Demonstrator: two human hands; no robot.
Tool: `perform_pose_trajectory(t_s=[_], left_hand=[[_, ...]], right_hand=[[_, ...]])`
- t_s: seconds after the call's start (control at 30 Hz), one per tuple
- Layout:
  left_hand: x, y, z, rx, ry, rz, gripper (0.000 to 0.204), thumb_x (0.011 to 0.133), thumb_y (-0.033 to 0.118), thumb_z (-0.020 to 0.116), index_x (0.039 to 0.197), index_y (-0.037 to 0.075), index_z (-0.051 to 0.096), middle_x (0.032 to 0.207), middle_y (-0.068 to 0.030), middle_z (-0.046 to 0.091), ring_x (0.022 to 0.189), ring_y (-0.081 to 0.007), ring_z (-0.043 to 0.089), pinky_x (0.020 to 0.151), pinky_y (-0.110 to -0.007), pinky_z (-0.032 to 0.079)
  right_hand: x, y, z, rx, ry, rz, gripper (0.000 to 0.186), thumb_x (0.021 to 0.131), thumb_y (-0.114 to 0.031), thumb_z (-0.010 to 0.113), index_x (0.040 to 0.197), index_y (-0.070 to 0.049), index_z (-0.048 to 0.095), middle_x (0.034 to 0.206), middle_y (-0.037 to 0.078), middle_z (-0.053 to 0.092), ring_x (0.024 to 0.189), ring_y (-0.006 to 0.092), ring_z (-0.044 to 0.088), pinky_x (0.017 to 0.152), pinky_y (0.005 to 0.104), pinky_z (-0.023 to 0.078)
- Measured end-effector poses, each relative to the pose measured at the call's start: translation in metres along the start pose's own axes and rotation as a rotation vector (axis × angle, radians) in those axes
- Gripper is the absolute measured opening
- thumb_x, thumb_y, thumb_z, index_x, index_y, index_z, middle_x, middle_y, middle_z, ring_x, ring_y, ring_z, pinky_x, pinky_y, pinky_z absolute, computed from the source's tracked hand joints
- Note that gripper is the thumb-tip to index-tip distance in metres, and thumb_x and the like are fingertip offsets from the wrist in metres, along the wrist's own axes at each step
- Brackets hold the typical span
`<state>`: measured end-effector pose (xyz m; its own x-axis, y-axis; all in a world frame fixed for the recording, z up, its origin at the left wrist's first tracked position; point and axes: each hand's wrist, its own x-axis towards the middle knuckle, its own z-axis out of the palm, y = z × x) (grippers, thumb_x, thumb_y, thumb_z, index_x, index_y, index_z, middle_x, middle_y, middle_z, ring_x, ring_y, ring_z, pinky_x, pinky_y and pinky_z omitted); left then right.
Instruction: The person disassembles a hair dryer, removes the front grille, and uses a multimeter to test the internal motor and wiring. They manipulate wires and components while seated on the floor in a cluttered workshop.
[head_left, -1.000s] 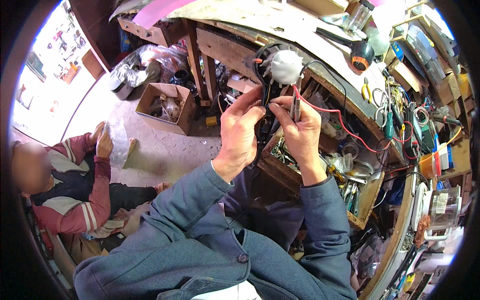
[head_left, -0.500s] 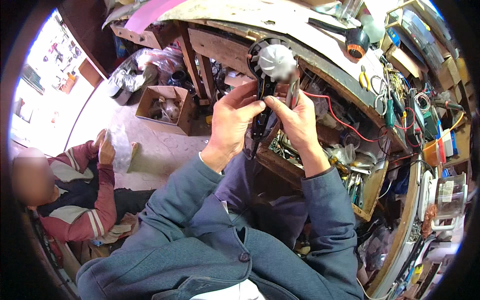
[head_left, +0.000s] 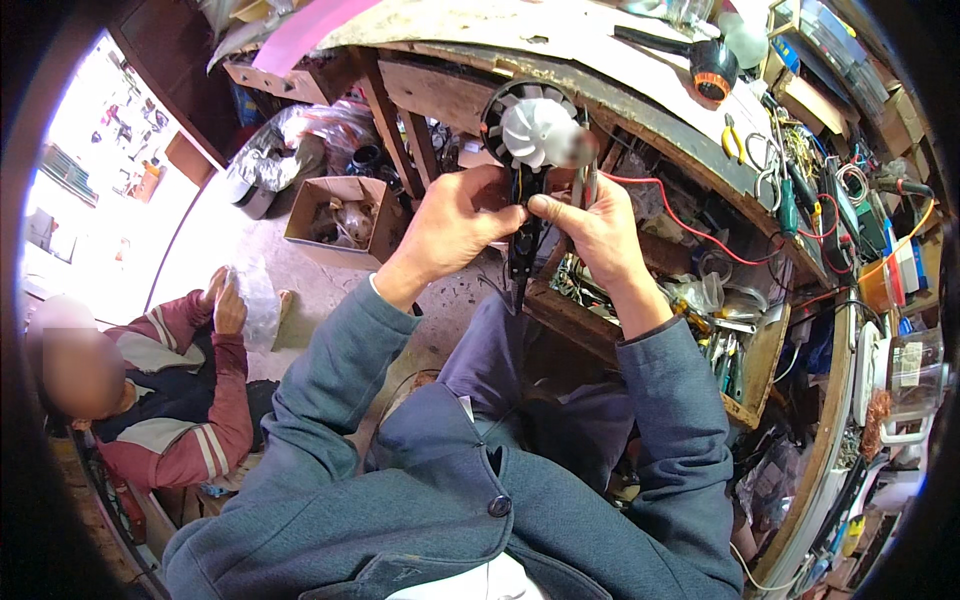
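An opened black hair dryer housing [head_left: 519,240] with a white fan wheel [head_left: 538,133] at its round end is held up before me, near the bench edge. My left hand [head_left: 458,222] is closed around the side of its handle, thumb at the inner parts. My right hand [head_left: 598,222] pinches at the same handle from the right, its thumb tip meeting the left thumb. Between its fingers stands a slim grey-and-red tool [head_left: 588,172], its kind unclear and its upper end blurred. A red wire [head_left: 655,187] runs from beside this hand toward the bench's right side.
Another black hair dryer [head_left: 712,72] with an orange ring lies on the bench [head_left: 590,52], near yellow-handled pliers [head_left: 733,138]. An open drawer [head_left: 745,400] holds tools. A cardboard box [head_left: 340,222] stands on the floor. At left, another person [head_left: 190,400] holds a clear plastic bag [head_left: 258,300].
The hair dryer's fan end has tilted slightly left, showing more of the fan blades. My left forearm has shifted a little left. The whole view has moved slightly; both hands keep their hold.
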<state>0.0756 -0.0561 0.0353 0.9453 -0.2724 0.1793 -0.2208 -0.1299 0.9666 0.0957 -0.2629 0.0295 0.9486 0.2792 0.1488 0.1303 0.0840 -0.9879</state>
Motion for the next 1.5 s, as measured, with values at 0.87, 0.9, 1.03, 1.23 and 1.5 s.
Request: perform_pose_trajectory(t_s=[0.87, 0.9, 1.03, 1.23, 1.5], left_hand=[[-0.004, -0.013, 0.000, -0.240, -0.040, -0.026, 0.039, 0.093, 0.007, 0.072, 0.128, -0.003, 0.059, 0.116, -0.0041, 0.068, 0.104, -0.0101, 0.061, 0.093, -0.028, 0.052], [-0.003, -0.019, 0.001, -0.273, -0.050, -0.025, 0.038, 0.094, 0.009, 0.072, 0.128, -0.003, 0.059, 0.116, -0.0043, 0.068, 0.105, -0.0101, 0.061, 0.093, -0.028, 0.051], [-0.002, -0.028, 0.004, -0.254, -0.007, -0.001, 0.038, 0.094, 0.011, 0.073, 0.128, -0.002, 0.060, 0.110, -0.0024, 0.068, 0.098, -0.0092, 0.061, 0.086, -0.026, 0.052], [0.000, -0.029, -0.009, -0.228, 0.108, -0.047, 0.035, 0.092, 0.015, 0.077, 0.120, 0.000, 0.064, 0.102, -0.0010, 0.068, 0.091, -0.0090, 0.061, 0.082, -0.026, 0.050], [0.001, -0.029, -0.011, -0.284, 0.184, -0.035, 0.026, 0.092, 0.015, 0.077, 0.111, 0.002, 0.065, 0.095, 0.0009, 0.066, 0.085, -0.0072, 0.059, 0.076, -0.024, 0.048]], right_hand=[[0.003, 0.006, 0.006, 0.006, -0.044, -0.053, 0.021, 0.086, -0.006, 0.082, 0.103, -0.003, 0.069, 0.081, -0.002, 0.069, 0.069, 0.0049, 0.060, 0.061, 0.0237, 0.050], [0.001, 0.003, 0.004, -0.014, -0.037, -0.027, 0.021, 0.086, -0.007, 0.082, 0.103, -0.003, 0.069, 0.081, -0.002, 0.069, 0.069, 0.0049, 0.059, 0.062, 0.0236, 0.049], [0.002, 0.001, 0.005, -0.019, -0.031, -0.054, 0.023, 0.087, -0.009, 0.082, 0.104, -0.003, 0.069, 0.080, -0.002, 0.068, 0.069, 0.0048, 0.059, 0.061, 0.0235, 0.048], [0.005, -0.006, -0.006, 0.209, 0.244, 0.006, 0.038, 0.103, -0.038, 0.057, 0.078, -0.009, 0.057, 0.076, 0.003, 0.061, 0.060, 0.0098, 0.051, 0.055, 0.0279, 0.039], [-0.001, -0.015, -0.004, 0.228, 0.172, -0.061, 0.028, 0.105, -0.032, 0.062, 0.100, -0.006, 0.073, 0.080, -0.001, 0.067, 0.059, 0.0056, 0.055, 0.050, 0.0202, 0.039]])
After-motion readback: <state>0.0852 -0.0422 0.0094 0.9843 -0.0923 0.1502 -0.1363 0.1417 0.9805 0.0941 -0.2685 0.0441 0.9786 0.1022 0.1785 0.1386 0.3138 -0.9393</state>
